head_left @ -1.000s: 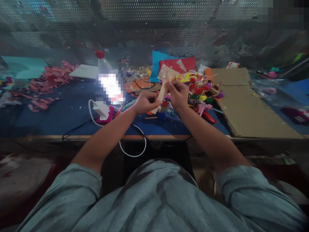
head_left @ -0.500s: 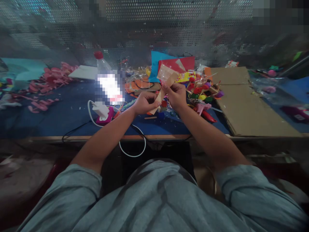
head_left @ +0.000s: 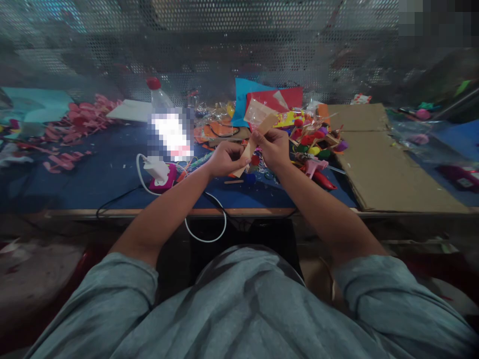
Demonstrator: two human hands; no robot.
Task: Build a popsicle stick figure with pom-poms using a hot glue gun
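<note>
Between my two hands, above the blue table, a pale tan strip (head_left: pixel 267 122) that looks like paper or thin card is held on a slant. My left hand (head_left: pixel 227 159) pinches its lower end, thumb on top. Higher up, the thumb and fingers of my right hand (head_left: pixel 275 147) press on the middle of the strip. Its upper end sticks out past my right fingertips. Behind it lie a clear plastic wrapper (head_left: pixel 258 110) and a red sheet (head_left: pixel 294 95). A small wooden stick (head_left: pixel 234 182) rests on the table below my left hand.
Colourful craft bits (head_left: pixel 314 139) and a pink glue gun (head_left: pixel 311 167) lie to the right, by a cardboard sheet (head_left: pixel 396 169). On the left are a white charger (head_left: pixel 156 169) with its looping cable, a bottle (head_left: pixel 159 94), a bright blurred-out screen and pink cut-outs (head_left: pixel 77 122).
Almost nothing differs. Both hands keep their grip on the strip in the same place, and the view has shifted only very slightly.
</note>
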